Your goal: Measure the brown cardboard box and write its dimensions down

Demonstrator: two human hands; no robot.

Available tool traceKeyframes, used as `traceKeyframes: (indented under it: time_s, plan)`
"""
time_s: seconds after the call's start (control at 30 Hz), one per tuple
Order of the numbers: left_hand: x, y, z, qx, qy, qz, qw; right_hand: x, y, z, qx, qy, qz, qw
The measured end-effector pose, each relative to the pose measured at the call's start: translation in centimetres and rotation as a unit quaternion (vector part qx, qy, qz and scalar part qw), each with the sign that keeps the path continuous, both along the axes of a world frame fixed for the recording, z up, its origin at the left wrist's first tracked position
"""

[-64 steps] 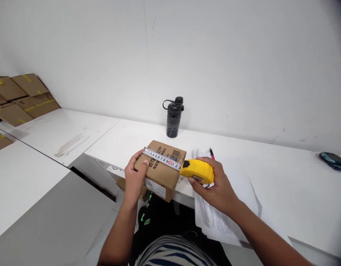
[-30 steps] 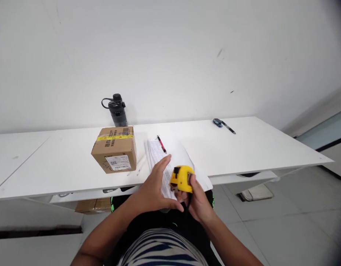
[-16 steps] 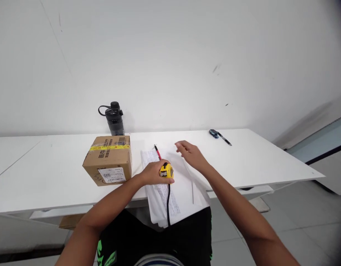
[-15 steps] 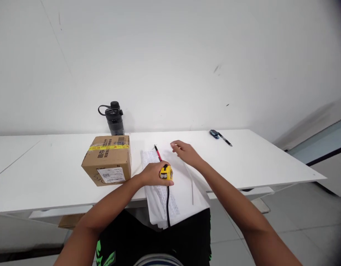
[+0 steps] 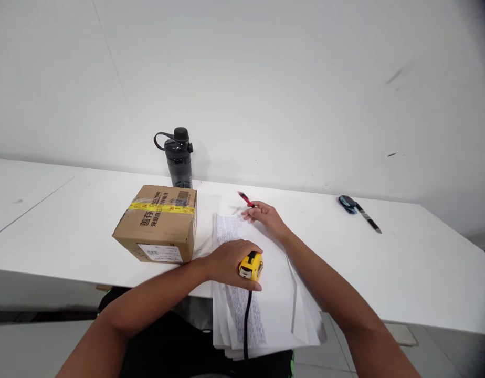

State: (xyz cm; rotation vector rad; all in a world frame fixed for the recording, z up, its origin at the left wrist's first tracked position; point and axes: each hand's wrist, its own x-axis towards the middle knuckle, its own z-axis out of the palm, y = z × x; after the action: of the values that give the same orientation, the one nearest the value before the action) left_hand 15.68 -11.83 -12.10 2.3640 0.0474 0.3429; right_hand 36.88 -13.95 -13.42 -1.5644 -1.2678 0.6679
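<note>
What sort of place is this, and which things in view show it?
Probably a workroom, perhaps one handling parcels: a taped, labelled box, a tape measure and a stack of written-on papers suggest it.

Box (image 5: 159, 226): blocks 10 o'clock of papers (image 5: 274, 310)
Bottle (image 5: 179, 164): blocks 11 o'clock
Desk (image 5: 384, 273): open at 3 o'clock, past right forearm (image 5: 325, 278)

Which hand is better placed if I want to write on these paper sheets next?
Probably your right hand: it already holds the red-and-black pen near the far edge of the paper sheets. Your left hand is occupied, gripping the yellow tape measure over them.
</note>
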Motion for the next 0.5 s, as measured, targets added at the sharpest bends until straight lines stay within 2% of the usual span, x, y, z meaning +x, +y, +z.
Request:
traceKeyframes:
  time_s: [0.13, 0.23, 0.37, 0.5]
  plan:
    - [0.2, 0.2, -0.7, -0.033, -0.015, 0.014, 0.999, -1.0, -1.0, -1.4, 0.016, 0.034, -0.013, 0.999]
    - [0.6, 0.3, -1.6, -0.045, -0.046, 0.009, 0.998, -1.5, -1.3, -1.6, 0.004, 0.037, 0.003, 0.999]
    - [1.2, 0.3, -2.7, 0.010, -0.126, -0.043, 0.991, -1.9, -1.3, -1.0, -0.026, 0.011, -0.006, 1.000]
    - [1.2, -0.1, -2.5, 0.088, -0.138, -0.075, 0.984, -2.2, -1.2, -0.6, -0.050, -0.019, -0.025, 0.998]
